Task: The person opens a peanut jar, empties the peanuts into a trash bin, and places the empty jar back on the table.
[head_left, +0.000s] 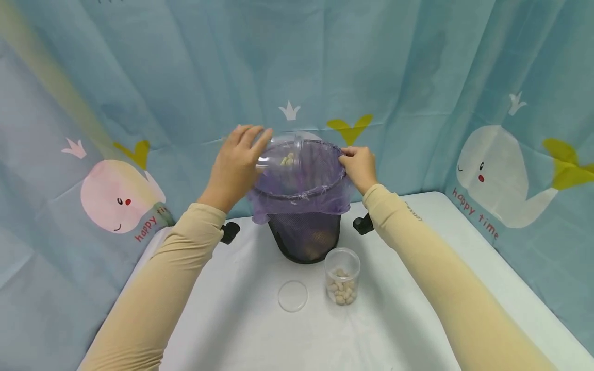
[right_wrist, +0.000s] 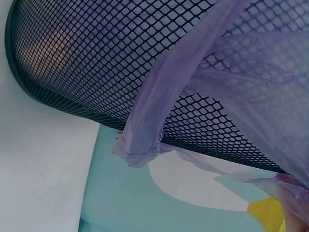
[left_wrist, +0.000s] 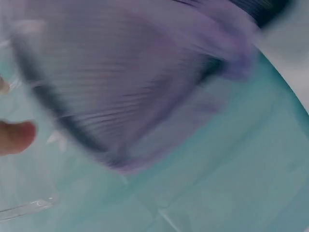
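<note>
My left hand grips a clear plastic jar, tipped on its side over the mouth of a black mesh bin. A few pale nut-like pieces lie near the jar's mouth. A thin purple bag lines the bin and folds over its rim. With thumb and fingers, my right hand pinches the bin's rim and bag at the right. The bin leans on the white table. In the left wrist view, blurred by motion, the thumb shows against the clear jar.
In front of the bin stands an upright, uncovered clear jar with several pale pieces at its bottom. A round clear lid lies flat to its left. Black clamp-like parts sit either side of the bin. A blue printed curtain hangs behind.
</note>
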The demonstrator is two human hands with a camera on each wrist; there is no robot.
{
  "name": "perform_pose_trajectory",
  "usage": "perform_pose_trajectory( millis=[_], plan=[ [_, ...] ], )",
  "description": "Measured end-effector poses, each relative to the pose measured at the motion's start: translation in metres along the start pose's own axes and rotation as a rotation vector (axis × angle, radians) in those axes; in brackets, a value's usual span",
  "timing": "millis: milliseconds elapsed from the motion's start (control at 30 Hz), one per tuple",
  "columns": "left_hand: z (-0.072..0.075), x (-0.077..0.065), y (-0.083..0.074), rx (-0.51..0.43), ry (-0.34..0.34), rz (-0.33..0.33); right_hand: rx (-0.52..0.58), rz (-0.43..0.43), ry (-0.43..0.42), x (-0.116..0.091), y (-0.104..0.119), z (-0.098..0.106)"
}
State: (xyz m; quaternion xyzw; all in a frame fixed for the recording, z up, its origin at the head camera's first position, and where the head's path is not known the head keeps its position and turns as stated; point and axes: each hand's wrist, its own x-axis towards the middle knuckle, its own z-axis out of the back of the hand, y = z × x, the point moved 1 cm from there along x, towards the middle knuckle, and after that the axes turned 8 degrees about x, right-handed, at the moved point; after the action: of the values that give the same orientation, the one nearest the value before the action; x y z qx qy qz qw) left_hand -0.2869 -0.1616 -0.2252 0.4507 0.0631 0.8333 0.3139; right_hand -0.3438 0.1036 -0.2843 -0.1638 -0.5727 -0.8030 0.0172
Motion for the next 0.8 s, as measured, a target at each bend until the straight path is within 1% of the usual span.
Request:
perform_pose_trajectory(
  millis=[100,133,200,300,333,400,467,533,567,700,733,800],
  plan=[
    [-0.0018,-0.0027,-0.0019,0.003,0.051,-0.049,-0.003,-0.007,-0.003,-0.0007,0.0003,-0.0016],
    [-0.0017,-0.0035,-0.0019,-0.004,0.055,-0.051,-0.001,-0.011,-0.002,-0.0009,0.0004,-0.0022],
    [0.0007,-0.0033,-0.0015,-0.02,0.027,-0.023,0.004,-0.018,0.001,-0.0009,0.0007,-0.0033],
    [0.0049,-0.0012,0.0011,-0.034,-0.04,0.051,0.006,-0.015,0.01,0.0009,0.0005,-0.0041],
    [0.0056,-0.0006,0.0017,-0.031,-0.044,0.061,0.01,-0.016,0.01,0.0012,0.0003,-0.0042],
    [0.0055,-0.0001,0.0014,-0.025,-0.029,0.051,0.013,-0.017,0.009,0.0016,-0.0001,-0.0046],
    [0.0041,-0.0012,0.0,-0.013,0.012,0.018,0.015,-0.021,0.005,0.0012,-0.0004,-0.0046],
    [0.0025,-0.0025,-0.0018,-0.017,0.039,-0.014,0.021,-0.026,0.006,0.001,-0.0003,-0.0045],
    [0.0025,-0.0031,-0.0021,-0.027,0.04,-0.01,0.019,-0.025,0.008,0.0011,0.0001,-0.0043],
    [0.0048,-0.002,0.001,-0.067,0.008,0.105,0.02,-0.019,0.014,0.0017,0.0024,-0.0044],
    [0.0045,-0.0017,0.0013,-0.072,0.015,0.114,0.02,-0.017,0.015,0.0019,0.0029,-0.0044],
    [0.0019,-0.0022,0.0006,-0.067,0.045,0.1,0.023,-0.018,0.015,0.0017,0.0035,-0.0048]
  ],
)
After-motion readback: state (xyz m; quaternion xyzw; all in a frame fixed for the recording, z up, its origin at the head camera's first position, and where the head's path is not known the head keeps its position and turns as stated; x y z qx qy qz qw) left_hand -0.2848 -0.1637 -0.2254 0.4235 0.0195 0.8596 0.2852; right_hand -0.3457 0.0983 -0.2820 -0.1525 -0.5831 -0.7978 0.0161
